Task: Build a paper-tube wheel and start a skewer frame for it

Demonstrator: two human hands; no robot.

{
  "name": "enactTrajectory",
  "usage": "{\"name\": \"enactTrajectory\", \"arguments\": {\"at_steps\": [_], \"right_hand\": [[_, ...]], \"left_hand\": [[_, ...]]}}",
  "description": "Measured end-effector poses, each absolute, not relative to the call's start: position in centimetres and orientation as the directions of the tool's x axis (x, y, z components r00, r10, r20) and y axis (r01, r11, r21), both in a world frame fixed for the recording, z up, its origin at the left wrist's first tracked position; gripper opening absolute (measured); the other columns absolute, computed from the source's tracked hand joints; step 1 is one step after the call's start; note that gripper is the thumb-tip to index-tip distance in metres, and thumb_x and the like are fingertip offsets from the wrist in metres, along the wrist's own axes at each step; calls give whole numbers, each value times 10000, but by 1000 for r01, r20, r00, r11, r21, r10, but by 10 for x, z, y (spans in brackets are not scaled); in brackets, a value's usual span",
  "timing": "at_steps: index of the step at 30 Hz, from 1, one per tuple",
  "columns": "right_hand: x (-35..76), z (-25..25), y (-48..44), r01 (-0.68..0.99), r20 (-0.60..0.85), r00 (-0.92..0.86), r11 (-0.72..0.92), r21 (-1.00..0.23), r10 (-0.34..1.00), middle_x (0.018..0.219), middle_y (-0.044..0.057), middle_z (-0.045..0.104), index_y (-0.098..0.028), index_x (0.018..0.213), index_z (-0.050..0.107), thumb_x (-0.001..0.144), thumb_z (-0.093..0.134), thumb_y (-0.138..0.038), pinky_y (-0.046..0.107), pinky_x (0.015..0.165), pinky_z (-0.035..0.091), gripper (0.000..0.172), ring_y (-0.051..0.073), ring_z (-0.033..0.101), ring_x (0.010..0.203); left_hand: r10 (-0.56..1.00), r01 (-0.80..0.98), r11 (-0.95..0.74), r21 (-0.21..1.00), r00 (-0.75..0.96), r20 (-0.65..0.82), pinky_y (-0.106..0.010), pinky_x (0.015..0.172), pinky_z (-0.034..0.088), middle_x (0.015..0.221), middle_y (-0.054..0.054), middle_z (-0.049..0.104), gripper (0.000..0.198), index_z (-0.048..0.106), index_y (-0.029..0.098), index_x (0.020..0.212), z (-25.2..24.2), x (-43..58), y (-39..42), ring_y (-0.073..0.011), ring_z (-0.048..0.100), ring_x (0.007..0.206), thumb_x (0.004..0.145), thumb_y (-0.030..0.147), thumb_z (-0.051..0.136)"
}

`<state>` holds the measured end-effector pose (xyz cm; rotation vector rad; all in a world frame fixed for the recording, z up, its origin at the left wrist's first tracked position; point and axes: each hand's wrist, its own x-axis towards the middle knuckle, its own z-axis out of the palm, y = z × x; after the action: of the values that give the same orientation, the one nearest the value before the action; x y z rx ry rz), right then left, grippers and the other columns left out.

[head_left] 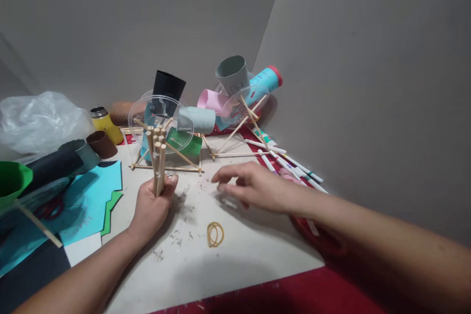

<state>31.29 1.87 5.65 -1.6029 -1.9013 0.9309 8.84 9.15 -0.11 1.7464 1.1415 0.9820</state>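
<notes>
My left hand [151, 206] is closed round a bundle of several wooden dowels [157, 157] held upright on the white board [235, 250]. My right hand [253, 186] hovers palm down just right of it, fingers spread and holding nothing. A yellow rubber band [215, 234] lies on the board in front of both hands. Behind the dowels stand two stick-framed wheels with paper cups: the nearer one [167, 122] has a clear plastic disc, and the other [241, 98] leans toward the wall.
Several white markers [290, 164] lie along the right wall. At the left are blue and green paper sheets [91, 191], cardboard tubes [101, 143], a yellow bottle [105, 122], a clear plastic bag [40, 120], red scissors [49, 208] and a green cup [13, 179]. Red cloth [294, 294] borders the board.
</notes>
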Motion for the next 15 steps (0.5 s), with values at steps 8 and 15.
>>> {"name": "enactTrajectory", "arguments": {"at_steps": [8, 15], "right_hand": [[337, 48, 95, 976, 221, -213, 195, 99, 952, 875, 122, 697, -133, 812, 687, 856, 498, -105, 327, 711, 370, 196, 229, 584, 826], [323, 28, 138, 946, 29, -251, 239, 217, 968, 968, 169, 718, -92, 950, 714, 896, 457, -149, 353, 743, 365, 269, 258, 627, 882]], "left_hand": [[941, 304, -267, 915, 287, 179, -253, 496, 316, 467, 44, 403, 414, 379, 206, 542, -1, 90, 92, -102, 375, 462, 872, 408, 527], [942, 298, -266, 917, 283, 182, -251, 488, 309, 456, 41, 412, 417, 388, 204, 530, 0, 90, 91, -103, 375, 453, 863, 408, 534]]}}
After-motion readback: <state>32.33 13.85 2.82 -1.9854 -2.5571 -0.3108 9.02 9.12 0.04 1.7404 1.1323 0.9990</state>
